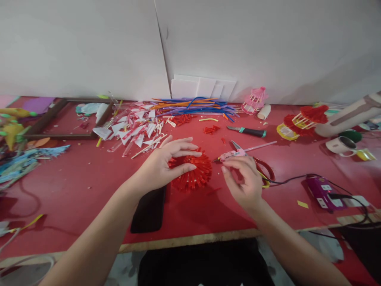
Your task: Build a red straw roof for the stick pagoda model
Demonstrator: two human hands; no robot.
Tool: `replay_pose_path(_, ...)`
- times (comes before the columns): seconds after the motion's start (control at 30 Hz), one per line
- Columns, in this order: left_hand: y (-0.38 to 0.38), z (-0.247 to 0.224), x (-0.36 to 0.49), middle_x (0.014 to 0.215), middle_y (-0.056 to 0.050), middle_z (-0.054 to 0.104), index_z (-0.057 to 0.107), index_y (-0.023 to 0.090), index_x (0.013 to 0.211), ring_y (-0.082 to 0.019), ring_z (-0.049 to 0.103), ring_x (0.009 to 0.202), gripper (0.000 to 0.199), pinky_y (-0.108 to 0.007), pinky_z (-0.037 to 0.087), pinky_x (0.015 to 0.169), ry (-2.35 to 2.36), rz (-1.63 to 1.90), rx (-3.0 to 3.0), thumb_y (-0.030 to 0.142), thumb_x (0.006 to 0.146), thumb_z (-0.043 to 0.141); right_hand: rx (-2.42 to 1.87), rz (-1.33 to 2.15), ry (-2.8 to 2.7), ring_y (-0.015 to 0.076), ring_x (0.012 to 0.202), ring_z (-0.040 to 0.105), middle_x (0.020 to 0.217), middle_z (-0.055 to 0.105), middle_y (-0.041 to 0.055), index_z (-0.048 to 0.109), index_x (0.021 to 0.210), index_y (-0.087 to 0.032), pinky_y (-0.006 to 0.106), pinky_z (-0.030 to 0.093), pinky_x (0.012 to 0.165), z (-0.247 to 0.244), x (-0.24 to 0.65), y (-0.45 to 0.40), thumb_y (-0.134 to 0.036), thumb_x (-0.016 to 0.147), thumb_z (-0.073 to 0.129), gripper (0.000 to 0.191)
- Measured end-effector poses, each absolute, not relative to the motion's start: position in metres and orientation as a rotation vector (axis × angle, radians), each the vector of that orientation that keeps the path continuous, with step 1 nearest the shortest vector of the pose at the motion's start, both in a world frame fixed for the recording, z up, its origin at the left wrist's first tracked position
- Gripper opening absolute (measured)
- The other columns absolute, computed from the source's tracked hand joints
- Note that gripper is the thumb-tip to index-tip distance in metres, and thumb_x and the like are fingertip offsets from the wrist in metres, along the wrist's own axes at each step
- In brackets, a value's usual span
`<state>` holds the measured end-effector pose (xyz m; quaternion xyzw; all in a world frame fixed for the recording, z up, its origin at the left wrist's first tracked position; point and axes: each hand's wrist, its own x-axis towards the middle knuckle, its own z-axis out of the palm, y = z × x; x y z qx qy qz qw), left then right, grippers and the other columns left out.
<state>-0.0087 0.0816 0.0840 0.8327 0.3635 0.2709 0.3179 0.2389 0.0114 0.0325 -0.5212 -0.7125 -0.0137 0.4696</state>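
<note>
A round red fringed craft piece (195,174) made of many short strips lies on the red table. My left hand (169,159) is over its upper left side, fingers stretched and thumb apart; whether they press on it is not clear. To the right, my right hand (245,180) is raised with thumb and fingertips brought together. Anything between those tips is too small to make out. Just behind it lies a pink glue gun (230,155) with a glue stick in its back. Scissors (264,169) with red handles lie partly hidden by the right hand.
A black phone (149,210) lies below my left wrist. Behind are pipe cleaners (193,105), pink-and-white scraps (137,125) and a utility knife (247,131). At right stand a red carousel-like model (303,123), a mug (341,146) and a purple power strip (323,192) with cables.
</note>
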Motion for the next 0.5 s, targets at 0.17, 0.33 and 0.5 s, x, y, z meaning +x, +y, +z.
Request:
replay_pose_path(0.17,0.081,0.084,-0.011,0.135,-0.008,0.07,0.061,0.027,0.131,-0.027,0.049,0.146,0.038,-0.052,0.031,0.125,0.9,0.731,2.228,0.038,0.095,0.064,-1.762,-0.1,-1.855,0.0318,0.096,0.065,0.105,0.07,0.0177,0.063,0.109,-0.015,0.048,0.053,0.085,0.01,0.284,0.026,-0.031,0.093,0.057,0.024)
replay_pose_path(0.33,0.076,0.085,-0.009,0.119,-0.007,0.074,0.067,0.024,0.115,-0.027,0.068,0.117,0.039,-0.041,0.052,0.106,1.05,0.846,2.218,0.05,0.086,0.075,-1.936,-0.046,-1.982,0.0296,0.09,0.064,0.092,0.068,0.0127,0.063,0.105,-0.016,0.044,0.05,0.083,-0.015,0.31,0.025,-0.025,0.085,0.06,0.022)
replay_pose_path(0.5,0.076,0.087,-0.007,0.114,-0.005,0.076,0.07,0.025,0.107,-0.023,0.072,0.109,0.029,-0.037,0.055,0.102,1.045,0.89,2.186,0.044,0.086,0.076,-2.042,0.009,-1.969,0.0267,0.084,0.062,0.09,0.065,0.0136,0.061,0.093,-0.016,0.039,0.048,0.078,-0.021,0.314,0.024,-0.014,0.083,0.055,0.012)
